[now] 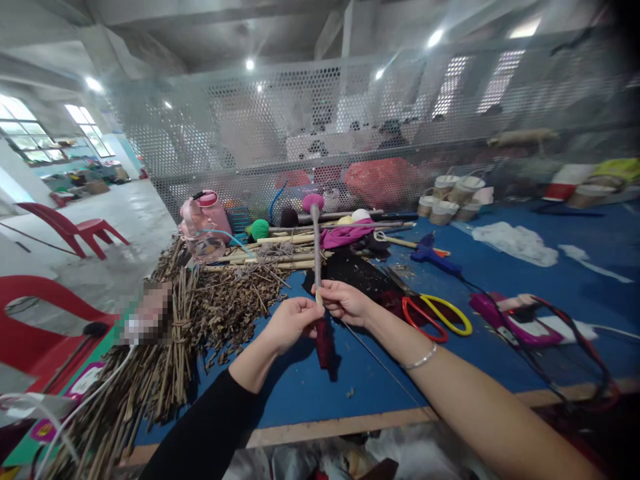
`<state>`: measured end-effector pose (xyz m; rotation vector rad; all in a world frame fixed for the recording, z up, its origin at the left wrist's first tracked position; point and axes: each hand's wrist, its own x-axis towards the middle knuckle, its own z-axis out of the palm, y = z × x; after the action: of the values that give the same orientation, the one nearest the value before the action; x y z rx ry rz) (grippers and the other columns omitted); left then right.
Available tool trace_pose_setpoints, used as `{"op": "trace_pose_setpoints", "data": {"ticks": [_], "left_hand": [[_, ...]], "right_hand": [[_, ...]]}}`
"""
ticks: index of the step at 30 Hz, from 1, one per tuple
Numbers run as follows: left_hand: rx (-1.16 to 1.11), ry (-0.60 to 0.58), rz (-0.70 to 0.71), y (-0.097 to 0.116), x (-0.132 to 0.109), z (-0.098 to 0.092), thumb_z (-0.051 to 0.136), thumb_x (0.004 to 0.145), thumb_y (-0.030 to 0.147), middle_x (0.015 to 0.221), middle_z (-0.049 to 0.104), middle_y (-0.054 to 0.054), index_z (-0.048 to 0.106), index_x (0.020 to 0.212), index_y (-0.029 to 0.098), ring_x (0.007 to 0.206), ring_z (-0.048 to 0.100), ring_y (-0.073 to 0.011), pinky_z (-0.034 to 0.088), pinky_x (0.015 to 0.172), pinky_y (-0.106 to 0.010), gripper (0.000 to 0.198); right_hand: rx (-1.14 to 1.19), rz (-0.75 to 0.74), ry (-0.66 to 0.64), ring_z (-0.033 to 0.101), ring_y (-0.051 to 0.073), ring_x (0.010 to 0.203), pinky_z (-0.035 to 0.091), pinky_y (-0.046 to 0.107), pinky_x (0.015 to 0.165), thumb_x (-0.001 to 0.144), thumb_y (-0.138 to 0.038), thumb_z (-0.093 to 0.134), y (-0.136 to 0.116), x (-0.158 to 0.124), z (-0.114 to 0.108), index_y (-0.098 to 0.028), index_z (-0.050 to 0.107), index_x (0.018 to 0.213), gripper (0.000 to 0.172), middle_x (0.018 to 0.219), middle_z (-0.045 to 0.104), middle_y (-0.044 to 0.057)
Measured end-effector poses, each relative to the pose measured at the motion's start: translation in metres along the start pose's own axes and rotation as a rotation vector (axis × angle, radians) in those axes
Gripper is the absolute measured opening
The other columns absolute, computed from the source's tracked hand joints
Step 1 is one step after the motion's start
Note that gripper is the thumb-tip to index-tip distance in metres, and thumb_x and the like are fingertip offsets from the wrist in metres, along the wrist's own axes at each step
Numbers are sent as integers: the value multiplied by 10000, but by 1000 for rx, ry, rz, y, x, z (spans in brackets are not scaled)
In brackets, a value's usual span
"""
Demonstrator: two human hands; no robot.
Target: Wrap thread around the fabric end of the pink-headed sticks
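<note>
A thin grey stick (pixel 317 250) points away from me over the blue table, with a magenta pompom-like ball (pixel 313 203) at its far end. My left hand (pixel 295 320) is closed in a pinch around the near end of the stick. Just to its right, my right hand (pixel 346 301) pinches the same stick, its fingertips close to the left ones. A dark red strip of fabric (pixel 325 348) hangs below my fingers toward the table. How the fabric joins the stick is hidden by my fingers. Black cloth (pixel 353 273) lies just beyond my right hand.
Red-and-yellow-handled scissors (pixel 436 319) and a blue glue gun (pixel 435 257) with its cord lie to the right. Bundled dry twigs (pixel 175 347) cover the left side. A pink jug (pixel 204 230) stands behind them, before a perforated metal screen (pixel 280 127). White stuffing (pixel 515 243) lies far right.
</note>
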<state>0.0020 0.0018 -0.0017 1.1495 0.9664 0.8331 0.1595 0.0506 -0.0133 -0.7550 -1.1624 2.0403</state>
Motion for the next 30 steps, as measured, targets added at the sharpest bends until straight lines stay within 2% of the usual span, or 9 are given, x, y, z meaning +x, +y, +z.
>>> {"op": "trace_pose_setpoints", "data": {"ticks": [4,10,13,15,19,22,25,28,30], "left_hand": [[-68,0,-49,-1,0,-1,658,660,456,530,484,38,486,667,151,400,416,-49,322,422,-182,350],[587,314,72,-1,-5,-3,633,666,471,482,516,18,539,645,159,395,462,-90,289,413,-204,327],[756,386,104,4,-8,-2,632,672,394,433,513,22,536,591,163,386,462,-94,288,418,-205,262],[645,336,58,8,-9,-1,601,700,387,428,519,17,528,590,161,355,446,-89,289,398,-203,262],[65,107,-81,14,-9,0,594,720,412,542,588,-19,544,662,139,392,495,-82,344,401,-187,284],[-190,37,-170,14,-7,0,602,722,398,611,610,-38,579,763,120,475,557,-97,394,448,-188,282],[-41,47,-166,9,-5,-2,603,717,440,602,604,-46,580,753,116,453,537,-103,358,405,-190,327],[310,209,24,5,-3,-5,683,635,462,492,521,22,561,676,131,382,420,-59,264,370,-170,355],[416,288,95,5,-2,-7,706,612,446,446,471,48,547,626,134,365,366,-41,234,369,-165,351]], "right_hand": [[-14,-63,114,136,6,349,43,169,336,620,-331,735,1,1,7,-168,457,718,337,438,313,-124],[-160,-64,280,146,14,312,37,190,316,632,-369,698,11,7,8,-161,485,701,305,382,329,-120],[-172,-76,283,143,18,319,39,192,316,643,-363,695,13,9,7,-159,492,695,293,377,276,-126],[-114,-64,231,136,14,334,36,183,328,648,-351,702,10,8,7,-154,503,732,293,408,278,-125],[87,-16,40,120,12,361,48,161,358,678,-332,688,2,3,3,-141,536,900,330,453,257,-126],[130,-14,-22,124,12,365,54,155,363,680,-328,687,-1,1,0,-137,539,900,327,451,247,-125],[46,-4,41,126,6,359,41,160,353,656,-336,712,2,1,3,-144,513,780,304,437,269,-123],[-60,25,125,140,1,347,30,168,340,638,-368,723,6,4,9,-150,473,693,336,429,328,-111],[-89,29,142,144,-1,345,27,169,337,633,-390,724,7,4,12,-151,463,674,356,426,339,-108]]}}
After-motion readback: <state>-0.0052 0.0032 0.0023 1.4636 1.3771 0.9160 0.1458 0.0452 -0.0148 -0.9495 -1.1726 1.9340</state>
